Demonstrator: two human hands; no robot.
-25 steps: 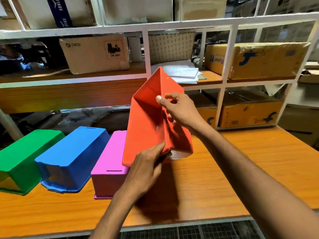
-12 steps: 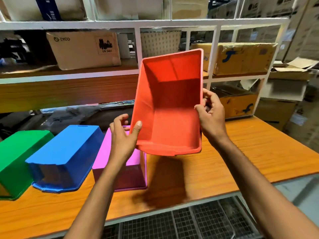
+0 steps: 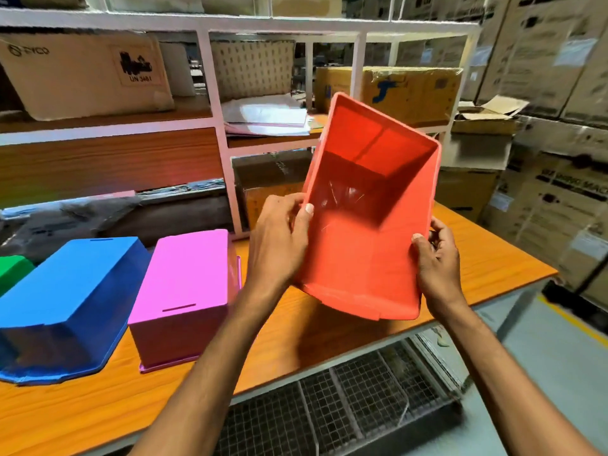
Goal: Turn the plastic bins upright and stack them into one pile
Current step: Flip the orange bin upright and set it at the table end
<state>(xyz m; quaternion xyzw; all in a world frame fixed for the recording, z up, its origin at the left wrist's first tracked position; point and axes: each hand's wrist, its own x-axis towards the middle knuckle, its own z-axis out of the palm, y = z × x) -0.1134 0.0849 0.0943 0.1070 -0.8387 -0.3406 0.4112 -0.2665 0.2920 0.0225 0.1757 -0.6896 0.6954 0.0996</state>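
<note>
Both hands hold the red bin (image 3: 371, 232) in the air over the right part of the desk (image 3: 329, 343). Its opening faces the person and its bottom points away, so it is tilted and not yet upright. The left hand (image 3: 279, 248) pinches one long wall: the thumb lies over the rim on the inside, and the other fingers are hidden behind the wall. The right hand (image 3: 437, 264) grips the opposite wall near the low corner, its fingers (image 3: 441, 235) curled around the rim. A hold on two opposite walls probably makes the turning easy to control.

The bin is smooth, slightly glossy plastic, rectangular, with walls that narrow toward the bottom. I judge this shape lets one bin sit inside another. To the left, the pink bin (image 3: 187, 284), the blue bin (image 3: 65, 291) and the green bin (image 3: 13, 271) rest side by side on the orange wood-grain desk, upside down, flat bottoms up.
</note>
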